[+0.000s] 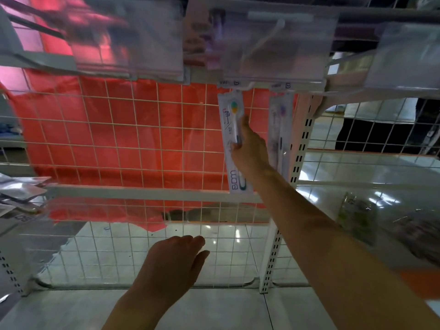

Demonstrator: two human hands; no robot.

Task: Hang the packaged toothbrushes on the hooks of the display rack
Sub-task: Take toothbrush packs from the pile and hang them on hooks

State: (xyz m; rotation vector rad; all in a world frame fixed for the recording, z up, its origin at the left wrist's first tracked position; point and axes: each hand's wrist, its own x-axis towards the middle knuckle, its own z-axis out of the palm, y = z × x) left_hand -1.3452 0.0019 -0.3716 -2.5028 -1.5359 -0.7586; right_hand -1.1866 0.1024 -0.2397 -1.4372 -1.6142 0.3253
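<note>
Your right hand (pixel 247 148) is up at center-right of the frame, thumb and fingers pinching the mid-length of a packaged toothbrush (pixel 234 141) with a green-and-yellow head. The pack hangs upright against the wire grid panel (pixel 119 139), its top hole at the hook (pixel 247 86) just under the clear price-tag holder (pixel 273 44); whether it's fully seated on the hook isn't clear from here. A second packaged toothbrush (pixel 281 134), purple head, hangs just beside it to the right. Your left hand (pixel 173 258) is low at bottom center, fingers loosely spread, holding nothing. Tip: keep the pack vertical, push the top back along the hook until it slides past the tip, and only then let go, so it doesn't swing off. More silvery packs (pixel 21 194) sit at the left edge, blurred.
</note>
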